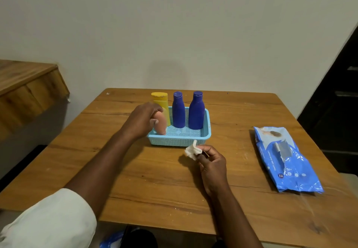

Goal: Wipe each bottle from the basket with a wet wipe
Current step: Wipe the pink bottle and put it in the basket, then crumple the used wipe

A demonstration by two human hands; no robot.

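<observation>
The left hand (144, 121) grips a peach bottle (161, 123) at the basket (207, 129) corner, ready for wiping; the right hand (211, 162), nearer the person, pinches a crumpled wipe (192, 151).

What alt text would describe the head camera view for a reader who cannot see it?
A person's left hand grips a peach plastic bottle in a light blue plastic basket beside one yellow bottle and two dark blue bottles; the right hand pinches a crumpled white wet wipe.
</observation>
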